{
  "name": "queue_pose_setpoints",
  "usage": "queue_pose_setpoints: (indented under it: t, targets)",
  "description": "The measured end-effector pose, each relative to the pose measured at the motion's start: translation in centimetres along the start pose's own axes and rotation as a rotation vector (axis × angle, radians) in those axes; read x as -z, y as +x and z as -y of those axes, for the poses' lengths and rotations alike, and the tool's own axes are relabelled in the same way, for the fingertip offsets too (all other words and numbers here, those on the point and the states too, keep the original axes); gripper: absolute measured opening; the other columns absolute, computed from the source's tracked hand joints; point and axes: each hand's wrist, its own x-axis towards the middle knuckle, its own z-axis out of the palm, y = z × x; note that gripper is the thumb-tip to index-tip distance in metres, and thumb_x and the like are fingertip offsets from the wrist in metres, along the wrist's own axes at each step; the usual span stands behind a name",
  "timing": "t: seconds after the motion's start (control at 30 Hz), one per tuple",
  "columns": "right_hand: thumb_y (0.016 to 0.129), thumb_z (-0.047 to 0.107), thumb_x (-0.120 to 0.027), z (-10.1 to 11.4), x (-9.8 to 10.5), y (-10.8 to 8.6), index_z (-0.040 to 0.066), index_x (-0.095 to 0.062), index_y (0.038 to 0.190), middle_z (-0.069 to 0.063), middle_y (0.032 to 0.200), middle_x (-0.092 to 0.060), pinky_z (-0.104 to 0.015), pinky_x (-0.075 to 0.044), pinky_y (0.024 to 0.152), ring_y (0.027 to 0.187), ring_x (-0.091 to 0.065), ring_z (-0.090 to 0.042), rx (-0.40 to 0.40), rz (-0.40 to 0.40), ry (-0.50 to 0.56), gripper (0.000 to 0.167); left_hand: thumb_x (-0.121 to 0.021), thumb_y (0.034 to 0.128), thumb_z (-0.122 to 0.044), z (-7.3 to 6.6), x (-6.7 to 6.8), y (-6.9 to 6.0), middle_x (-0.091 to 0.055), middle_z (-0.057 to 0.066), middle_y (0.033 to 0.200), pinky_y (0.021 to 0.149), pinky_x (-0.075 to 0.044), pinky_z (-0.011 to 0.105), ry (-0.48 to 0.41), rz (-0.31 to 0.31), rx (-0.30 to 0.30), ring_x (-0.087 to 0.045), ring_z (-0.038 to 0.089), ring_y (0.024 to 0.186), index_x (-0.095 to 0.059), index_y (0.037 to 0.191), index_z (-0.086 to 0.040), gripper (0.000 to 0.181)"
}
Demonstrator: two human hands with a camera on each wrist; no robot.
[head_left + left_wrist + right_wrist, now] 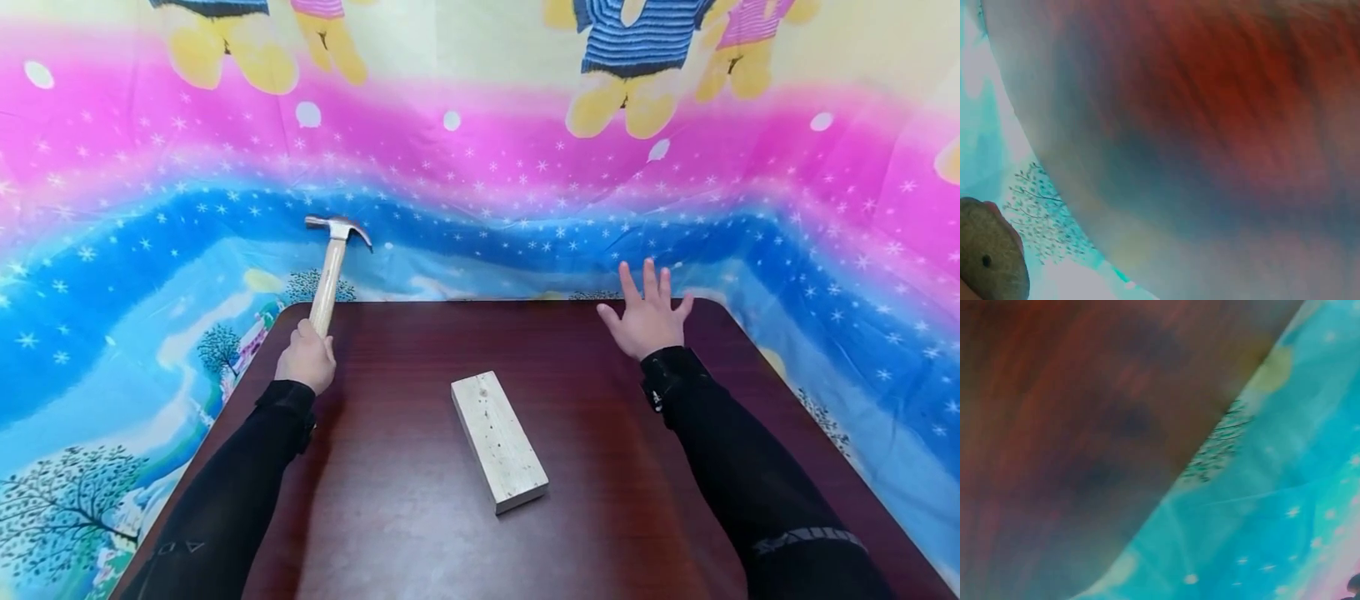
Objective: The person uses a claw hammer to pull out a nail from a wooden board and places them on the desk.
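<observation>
A claw hammer [330,271] with a pale wooden handle is gripped low on that handle by my left hand [306,358], its metal head up and away from me. In the left wrist view the butt of the hammer handle [991,250], with a small dark hole, shows at the lower left. Fingers spread wide, my right hand [648,318] is over the far right part of the table and holds nothing. Between the hands, nearer to me, a pale wooden block [498,440] with small dark marks lies slanted on the table.
The dark reddish-brown table [405,533] has rounded far corners. A patterned cloth [480,192] in pink, blue and cream hangs behind it and along both sides. Light glares off the table's near middle.
</observation>
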Motion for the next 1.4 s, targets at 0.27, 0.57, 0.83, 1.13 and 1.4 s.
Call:
queue_pose_setpoints:
  t: [0.27, 0.57, 0.83, 1.13, 1.4]
  targets:
    - [0.100, 0.066, -0.032, 3.1, 1.3, 0.6, 0.030, 0.005, 0.160, -0.005, 0.164, 0.017, -0.070, 0.014, 0.105, 0.146, 0.023, -0.031, 0.057, -0.042, -0.003, 0.080, -0.057, 0.0999, -0.014, -2.0, -0.8, 0.7, -0.046, 0.026, 0.088, 0.048, -0.047, 0.056, 0.073, -0.038, -0.294, -0.055, 0.041, 0.052, -0.036, 0.126, 0.013, 0.043]
    - [0.101, 0.059, -0.041, 3.7, 1.6, 0.4, 0.029, 0.002, 0.161, -0.005, 0.164, 0.016, -0.070, 0.013, 0.106, 0.147, 0.017, -0.034, 0.069, -0.079, 0.012, 0.080, -0.059, 0.1006, -0.015, -6.6, 0.2, 1.4, -0.051, 0.026, 0.098, 0.048, -0.049, 0.048, 0.126, -0.012, -0.528, -0.055, 0.034, 0.055, -0.036, 0.134, 0.011, 0.049]
    - [0.101, 0.059, -0.041, 3.4, 2.2, 0.6, 0.029, 0.003, 0.161, -0.006, 0.165, 0.014, -0.072, 0.011, 0.105, 0.147, 0.018, -0.032, 0.078, -0.138, 0.035, 0.080, -0.064, 0.0987, -0.016, -9.3, 1.7, 2.4, -0.051, 0.020, 0.090, 0.046, -0.049, 0.045, 0.150, -0.047, -0.638, -0.056, 0.031, 0.055, -0.037, 0.133, 0.006, 0.048]
    - [0.100, 0.063, -0.037, 3.7, 3.0, 0.9, 0.029, 0.005, 0.160, -0.003, 0.164, 0.017, -0.072, 0.010, 0.105, 0.147, 0.019, -0.032, 0.070, -0.166, 0.072, 0.081, -0.067, 0.0960, -0.014, -11.5, 2.6, 2.6, -0.052, 0.021, 0.090, 0.048, -0.051, 0.045, 0.164, -0.060, -0.736, -0.058, 0.031, 0.059, -0.040, 0.134, 0.008, 0.052]
    - [0.099, 0.062, -0.042, 5.8, 4.4, 1.2, 0.029, 0.001, 0.161, -0.001, 0.165, 0.014, -0.070, 0.011, 0.106, 0.148, 0.017, -0.031, 0.125, -0.251, 0.122, 0.083, -0.070, 0.0939, -0.014, -12.7, 2.9, 2.4, -0.053, 0.020, 0.090, 0.047, -0.051, 0.044, 0.175, -0.080, -0.822, -0.058, 0.029, 0.059, -0.040, 0.135, 0.007, 0.054]
